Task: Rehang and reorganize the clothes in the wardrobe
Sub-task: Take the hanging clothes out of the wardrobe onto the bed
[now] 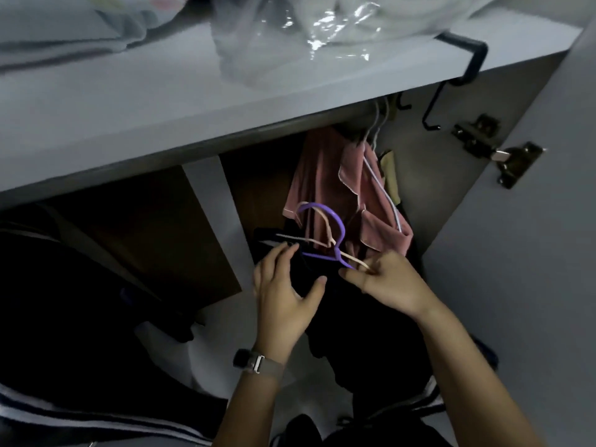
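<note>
A purple hanger [325, 217] and a pale pink hanger [325, 232] lie together over a black garment [358, 321] in front of the open wardrobe. My right hand [387, 282] pinches the right arms of both hangers. My left hand [283, 291] grips the black garment at its left shoulder, thumb on the front and fingers reaching toward the hangers' left arms. Pink clothes [332, 185] hang on pale hangers from the rail under the shelf.
A grey shelf [135, 117] above holds folded fabric and a clear plastic bag [290, 37]. A black hook [464, 59] clips over the shelf edge. The open door [529, 221] with its hinge stands at right. Dark striped clothing [64, 317] fills the lower left.
</note>
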